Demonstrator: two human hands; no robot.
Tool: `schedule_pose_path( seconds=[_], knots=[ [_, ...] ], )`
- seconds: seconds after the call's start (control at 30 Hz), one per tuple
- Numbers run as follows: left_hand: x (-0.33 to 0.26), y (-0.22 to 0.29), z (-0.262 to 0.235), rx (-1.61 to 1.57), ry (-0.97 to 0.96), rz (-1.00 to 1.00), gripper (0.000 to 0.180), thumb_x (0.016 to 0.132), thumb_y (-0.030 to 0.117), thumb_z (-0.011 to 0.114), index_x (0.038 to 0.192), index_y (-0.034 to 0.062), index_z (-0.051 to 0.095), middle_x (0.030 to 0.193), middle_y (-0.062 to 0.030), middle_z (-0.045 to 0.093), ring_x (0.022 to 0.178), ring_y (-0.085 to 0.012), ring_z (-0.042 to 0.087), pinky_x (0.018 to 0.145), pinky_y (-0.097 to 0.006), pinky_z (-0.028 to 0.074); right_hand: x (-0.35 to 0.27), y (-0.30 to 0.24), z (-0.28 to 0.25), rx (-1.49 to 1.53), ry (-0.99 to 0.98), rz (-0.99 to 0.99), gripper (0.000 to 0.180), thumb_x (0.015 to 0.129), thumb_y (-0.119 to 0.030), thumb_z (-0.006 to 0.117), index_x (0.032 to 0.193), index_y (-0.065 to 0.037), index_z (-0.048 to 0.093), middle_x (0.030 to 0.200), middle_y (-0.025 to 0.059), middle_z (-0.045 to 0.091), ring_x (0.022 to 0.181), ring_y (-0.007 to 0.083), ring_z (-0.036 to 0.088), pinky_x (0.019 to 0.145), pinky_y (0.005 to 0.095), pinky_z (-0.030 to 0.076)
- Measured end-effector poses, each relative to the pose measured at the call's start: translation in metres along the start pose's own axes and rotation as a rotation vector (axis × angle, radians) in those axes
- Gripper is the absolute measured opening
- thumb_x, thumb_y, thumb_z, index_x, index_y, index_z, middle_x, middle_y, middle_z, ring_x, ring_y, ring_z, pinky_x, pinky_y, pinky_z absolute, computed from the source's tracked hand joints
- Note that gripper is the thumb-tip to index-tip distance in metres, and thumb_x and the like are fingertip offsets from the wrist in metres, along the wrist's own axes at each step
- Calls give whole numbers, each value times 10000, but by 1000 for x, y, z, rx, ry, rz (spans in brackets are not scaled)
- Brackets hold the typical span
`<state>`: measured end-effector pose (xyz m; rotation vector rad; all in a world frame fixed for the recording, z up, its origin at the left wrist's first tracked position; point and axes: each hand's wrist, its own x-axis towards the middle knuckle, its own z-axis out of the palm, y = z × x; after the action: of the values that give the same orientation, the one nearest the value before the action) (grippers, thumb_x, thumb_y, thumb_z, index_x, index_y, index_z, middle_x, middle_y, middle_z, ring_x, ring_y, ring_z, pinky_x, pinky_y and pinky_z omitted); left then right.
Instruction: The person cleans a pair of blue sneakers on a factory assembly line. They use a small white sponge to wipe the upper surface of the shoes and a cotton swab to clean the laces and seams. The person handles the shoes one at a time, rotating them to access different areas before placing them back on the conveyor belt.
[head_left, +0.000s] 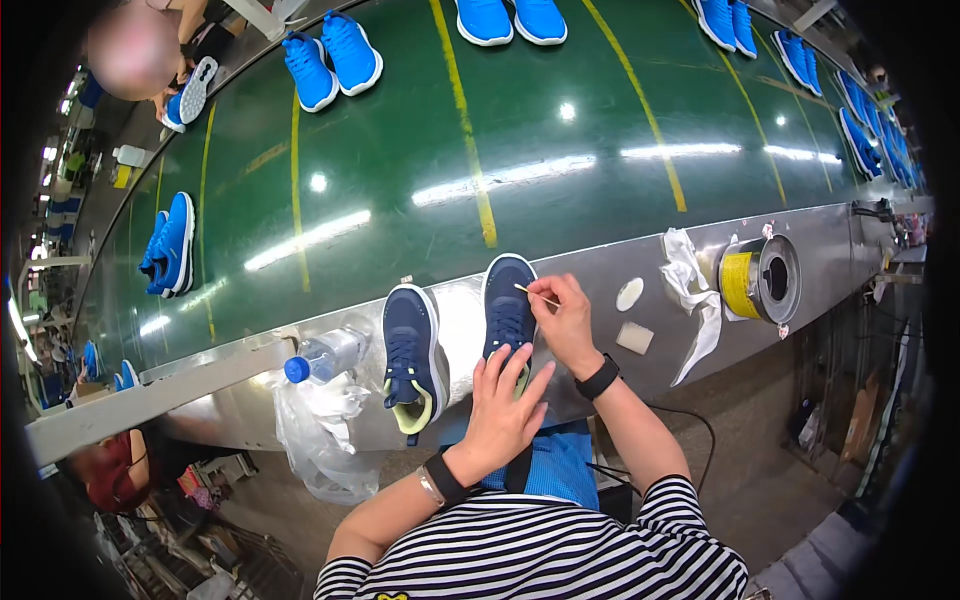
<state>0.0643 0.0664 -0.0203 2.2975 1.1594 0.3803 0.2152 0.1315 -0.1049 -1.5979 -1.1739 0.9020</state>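
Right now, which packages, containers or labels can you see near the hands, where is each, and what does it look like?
Tin: on its side on the steel ledge, right of the right hand; round, silver, yellow label.
Bottle: lying on the ledge, left of the navy shoes; clear plastic, blue cap.
Plastic bag: hanging below the bottle; clear, crumpled.
No screens or signs show.

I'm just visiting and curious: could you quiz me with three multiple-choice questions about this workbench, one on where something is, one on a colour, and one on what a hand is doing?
1. Where does the plastic bottle lie?
A left of the navy shoes
B on the green belt
C inside the metal can

2. What colour are the shoes on the belt?
A red
B bright blue
C white

3. What does the right hand hold?
A nothing
B a thin stick
C a bottle

Answers:
1 A: the plastic bottle lies left of the navy shoes.
2 B: each belt pair is bright blue.
3 B: the right hand pinches a thin stick.
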Motion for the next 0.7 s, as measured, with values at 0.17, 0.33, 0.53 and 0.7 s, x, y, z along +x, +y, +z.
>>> schedule_pose_path(
  seconds=[0.17,0.33,0.53,0.7],
  knots=[
    [0,-16,15,48,-92,-58,630,739,177,756,1315,93,518,1441,-210,330,1326,-426,298,1062,-580,278,2,-1,0,17,3,14,65,833,-33,648,898,-34,653,844,89,575,751,210,615,690,318,496],
    [-2,-19,23,1,-65,-56,597,761,155,720,1319,86,518,1457,-178,337,1345,-384,302,1066,-599,257,7,-1,0,39,-25,-19,86,833,-24,648,917,-35,658,855,89,577,775,212,617,696,317,495],
    [-1,-20,23,40,-55,-49,620,722,127,741,1305,94,534,1430,-202,346,1312,-413,317,1066,-585,274,15,-2,2,11,-64,-34,83,833,-10,642,911,-32,659,862,90,570,781,227,614,696,323,492],
    [-1,-19,22,29,-55,-57,602,734,102,718,1308,93,536,1425,-198,357,1307,-408,326,1065,-583,274,16,-2,-1,10,-98,-50,88,826,-8,644,910,-28,658,855,93,561,776,230,609,684,330,488]
  ],
)
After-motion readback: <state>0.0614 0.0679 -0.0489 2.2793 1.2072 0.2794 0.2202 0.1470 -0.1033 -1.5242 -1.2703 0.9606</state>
